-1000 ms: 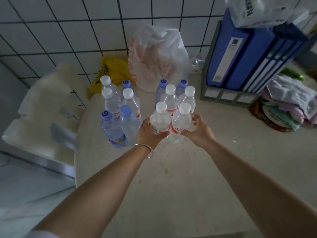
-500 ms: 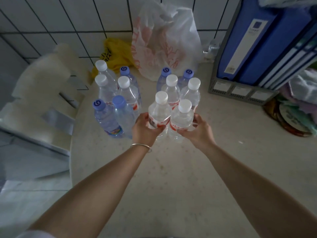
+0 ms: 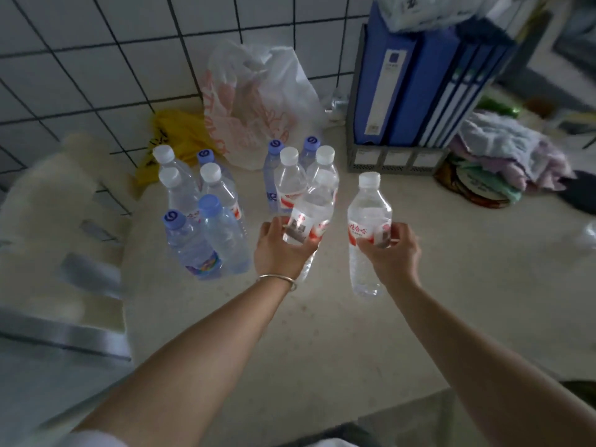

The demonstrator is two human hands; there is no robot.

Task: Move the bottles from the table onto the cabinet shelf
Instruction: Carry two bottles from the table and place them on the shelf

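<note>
A white-capped water bottle (image 3: 367,227) is clamped in the grip of the right hand (image 3: 392,253), and a second, blurred bottle (image 3: 309,217) in that of the left hand (image 3: 279,250); both are held above the tabletop (image 3: 322,333). At ten o'clock from the hands, two clusters of capped bottles (image 3: 206,204) stand upright, with a white plastic bag (image 3: 258,104) at twelve o'clock and blue binders (image 3: 419,79) at one o'clock.

The bottle in the left hand (image 3: 283,250) is smeared by blur, so its cap cannot be made out. The white chair (image 3: 61,227) is blurry and cut off at the left edge. The blue folders (image 3: 416,82) run off the top. Label words are too small to read.
</note>
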